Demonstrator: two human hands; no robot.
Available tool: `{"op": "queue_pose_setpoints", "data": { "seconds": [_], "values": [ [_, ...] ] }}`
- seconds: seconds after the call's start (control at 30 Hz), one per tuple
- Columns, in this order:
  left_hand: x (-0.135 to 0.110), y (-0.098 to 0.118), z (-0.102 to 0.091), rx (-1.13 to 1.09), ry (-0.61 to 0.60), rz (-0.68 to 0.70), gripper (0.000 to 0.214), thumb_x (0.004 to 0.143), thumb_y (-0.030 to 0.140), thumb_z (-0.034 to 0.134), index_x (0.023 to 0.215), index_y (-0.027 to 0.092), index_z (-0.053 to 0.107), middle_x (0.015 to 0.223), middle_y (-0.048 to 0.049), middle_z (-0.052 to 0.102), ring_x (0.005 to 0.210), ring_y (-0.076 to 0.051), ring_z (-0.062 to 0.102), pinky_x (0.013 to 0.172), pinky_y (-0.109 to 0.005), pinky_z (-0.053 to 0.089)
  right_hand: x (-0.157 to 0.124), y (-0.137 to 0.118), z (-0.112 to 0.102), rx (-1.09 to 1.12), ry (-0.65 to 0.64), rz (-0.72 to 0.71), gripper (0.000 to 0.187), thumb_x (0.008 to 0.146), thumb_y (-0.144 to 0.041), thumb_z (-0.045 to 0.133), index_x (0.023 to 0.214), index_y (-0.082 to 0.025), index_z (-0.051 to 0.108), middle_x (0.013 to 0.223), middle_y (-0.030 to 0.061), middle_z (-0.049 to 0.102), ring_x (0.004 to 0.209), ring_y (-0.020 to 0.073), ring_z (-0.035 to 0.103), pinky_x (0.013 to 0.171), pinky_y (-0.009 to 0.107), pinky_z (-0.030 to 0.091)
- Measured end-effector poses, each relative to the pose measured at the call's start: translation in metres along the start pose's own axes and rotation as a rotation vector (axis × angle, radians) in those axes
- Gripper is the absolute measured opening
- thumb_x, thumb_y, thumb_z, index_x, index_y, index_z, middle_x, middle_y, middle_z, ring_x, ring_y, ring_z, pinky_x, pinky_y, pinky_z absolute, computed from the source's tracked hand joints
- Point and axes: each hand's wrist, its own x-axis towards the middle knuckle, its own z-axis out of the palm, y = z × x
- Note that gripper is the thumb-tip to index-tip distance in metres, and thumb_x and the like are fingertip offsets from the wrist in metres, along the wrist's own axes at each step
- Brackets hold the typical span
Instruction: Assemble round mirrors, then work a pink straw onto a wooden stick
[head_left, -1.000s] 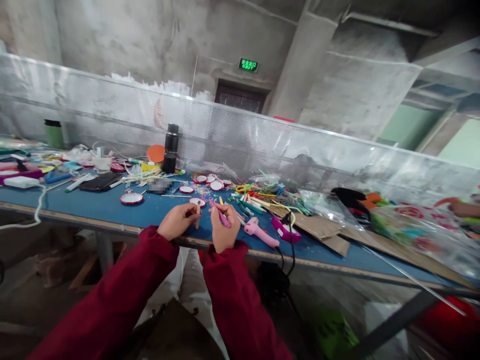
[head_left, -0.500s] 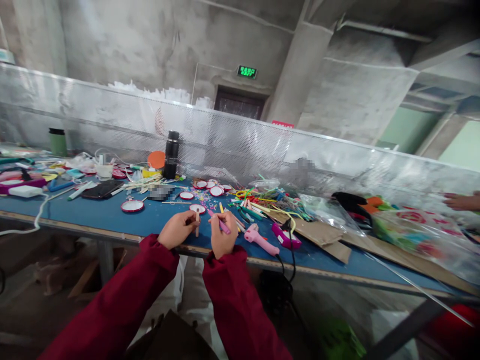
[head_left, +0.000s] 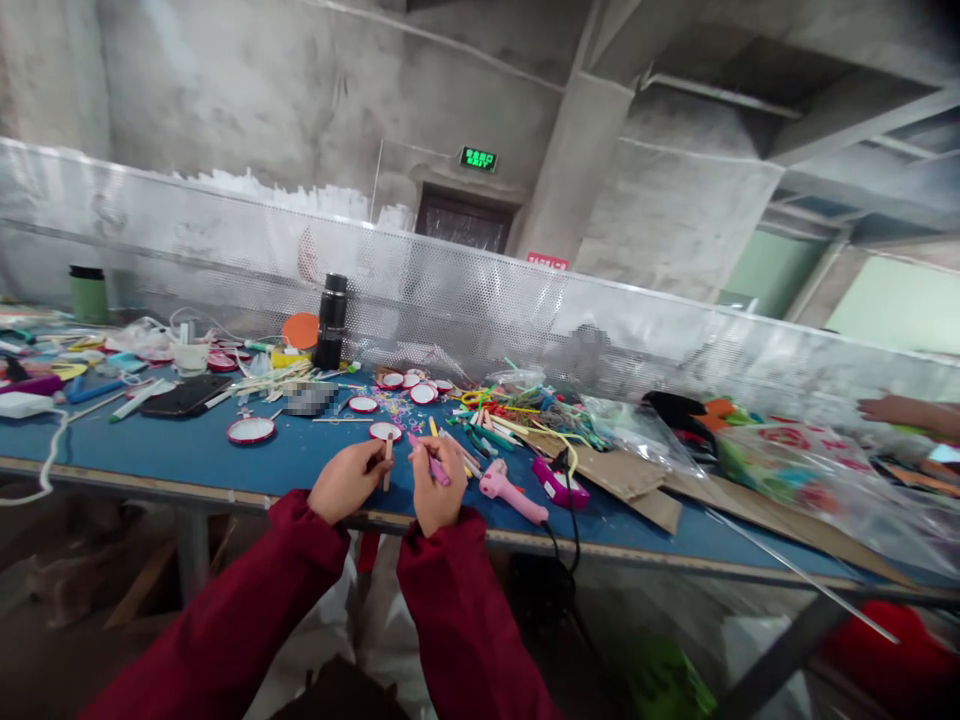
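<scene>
below centre frame, the left hand point(head_left: 346, 483) pinches a stick point(head_left: 388, 468) in its fingers point(head_left: 379, 450), the right hand point(head_left: 436, 492) a pink tool point(head_left: 438, 470); a loose pinch could let the stick twist.

My left forearm point(head_left: 232, 610) and right forearm point(head_left: 466, 620) extended forward, converging, my left hand point(head_left: 348, 482) in thumb-to-finger pinch, my right hand point(head_left: 437, 492) curled in pen-type grip, hands side by side, apart

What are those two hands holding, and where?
The left hand pinches a flat stick by its upper half; the right hand grips a pinkish pen-like thing around its middle.
</scene>
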Motion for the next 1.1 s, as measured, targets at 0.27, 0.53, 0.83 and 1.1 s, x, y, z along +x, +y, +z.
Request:
{"op": "queue_pose_setpoints", "data": {
  "seconds": [0.27, 0.53, 0.83, 1.1],
  "values": [
    [0.001, -0.0048, 0.0007, -0.054, -0.004, 0.005, 0.018, 0.09, 0.032, 0.049, 0.078, 0.021, 0.056, 0.067, 0.0007, 0.06, 0.063, -0.016, 0.053, 0.061, -0.026, 0.035, 0.0, -0.0046, -0.002, 0.007, -0.017, -0.043, 0.009, 0.086, -0.023, 0.06, 0.09, -0.022, 0.067, 0.08, -0.0001, 0.074, 0.079, 0.0186, 0.066, 0.087, 0.037, 0.045],
    [0.0012, -0.004, -0.0023, -0.059, 0.008, 0.018, 0.022, 0.089, 0.034, 0.051, 0.074, 0.02, 0.055, 0.065, 0.0016, 0.06, 0.063, -0.015, 0.052, 0.062, -0.025, 0.036, -0.0003, -0.0058, -0.0002, 0.021, -0.033, -0.059, 0.014, 0.088, -0.026, 0.057, 0.075, -0.022, 0.061, 0.069, -0.0009, 0.068, 0.073, 0.0177, 0.06, 0.081, 0.035, 0.045],
    [0.0015, -0.0027, -0.0031, -0.036, 0.001, 0.015, 0.03, 0.089, 0.038, 0.052, 0.067, 0.018, 0.057, 0.064, 0.0018, 0.056, 0.063, -0.014, 0.049, 0.062, -0.025, 0.034, -0.0044, -0.0024, 0.0013, -0.006, 0.0, -0.013, 0.016, 0.086, -0.028, 0.057, 0.071, -0.022, 0.053, 0.068, -0.0013, 0.059, 0.069, 0.0165, 0.054, 0.072, 0.031, 0.044],
    [-0.0001, -0.001, -0.004, -0.048, -0.006, 0.017, 0.03, 0.09, 0.038, 0.051, 0.068, 0.019, 0.058, 0.064, 0.0014, 0.059, 0.062, -0.014, 0.051, 0.064, -0.025, 0.036, -0.0018, -0.0038, 0.001, 0.019, -0.017, -0.057, 0.022, 0.088, -0.028, 0.054, 0.067, -0.022, 0.054, 0.067, -0.0005, 0.059, 0.072, 0.0174, 0.054, 0.076, 0.034, 0.043]
  ]
}}
